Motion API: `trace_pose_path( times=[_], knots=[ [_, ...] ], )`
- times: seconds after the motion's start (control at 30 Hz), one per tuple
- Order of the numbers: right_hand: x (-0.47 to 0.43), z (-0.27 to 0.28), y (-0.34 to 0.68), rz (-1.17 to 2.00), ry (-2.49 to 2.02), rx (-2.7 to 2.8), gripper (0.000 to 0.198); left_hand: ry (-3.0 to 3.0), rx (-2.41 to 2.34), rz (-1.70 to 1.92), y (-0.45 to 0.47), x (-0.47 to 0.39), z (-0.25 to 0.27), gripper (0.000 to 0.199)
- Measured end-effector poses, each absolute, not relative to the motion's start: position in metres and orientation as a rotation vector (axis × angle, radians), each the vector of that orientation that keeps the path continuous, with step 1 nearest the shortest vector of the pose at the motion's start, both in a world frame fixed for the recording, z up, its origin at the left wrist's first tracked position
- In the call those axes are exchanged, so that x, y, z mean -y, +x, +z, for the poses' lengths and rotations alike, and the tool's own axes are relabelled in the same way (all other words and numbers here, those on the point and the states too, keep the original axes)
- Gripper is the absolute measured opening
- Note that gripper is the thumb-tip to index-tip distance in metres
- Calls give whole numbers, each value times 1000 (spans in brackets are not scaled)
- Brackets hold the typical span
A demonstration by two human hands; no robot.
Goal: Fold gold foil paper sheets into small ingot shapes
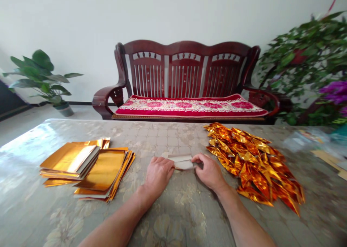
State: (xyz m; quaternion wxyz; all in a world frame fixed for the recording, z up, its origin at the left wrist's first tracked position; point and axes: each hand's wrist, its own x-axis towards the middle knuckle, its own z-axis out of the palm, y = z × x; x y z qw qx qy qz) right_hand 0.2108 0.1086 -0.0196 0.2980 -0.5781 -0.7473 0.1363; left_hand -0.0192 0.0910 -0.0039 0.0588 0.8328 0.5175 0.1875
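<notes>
Between my hands lies a partly folded sheet of paper (183,164), its pale grey side showing and a crease running across it. My left hand (159,170) grips the sheet's left end, fingers closed and pressed low to the table. At the right end, my right hand (208,170) pinches the paper between thumb and curled fingers. Off to the left are two stacks of gold foil paper (104,169), the sheets slightly fanned. To the right spreads a pile of folded gold foil pieces (252,164) with pointed ends.
The table (168,218) has a patterned, shiny cover. Clear plastic bags (306,138) and a brown cardboard piece (328,162) lie at its right side. Behind it stands a dark red wooden bench (184,73) with a floral cushion, flanked by potted plants (45,77).
</notes>
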Motion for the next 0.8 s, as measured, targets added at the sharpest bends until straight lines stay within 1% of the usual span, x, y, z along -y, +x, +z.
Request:
trace_pose_path(
  times=[0.03, 0.1, 0.33, 0.67, 0.8],
  knots=[
    [-110, -22, 214, 396, -1548, 1954, 31, 2547, -1552, 553, -19, -91, -3, 14],
    [-112, -24, 218, 388, -1571, 1900, 37, 2583, -1527, 532, -20, -90, -3, 15],
    [-112, -20, 216, 255, -1488, 2025, 48, 2627, -1496, 522, -22, -90, -6, 12],
    [-112, -22, 216, 213, -1523, 2085, 46, 2546, -1504, 610, -22, -91, -8, 12],
    [-111, -19, 214, 231, -1494, 2099, 45, 2315, -1563, 763, -25, -95, -13, 15]
  ],
)
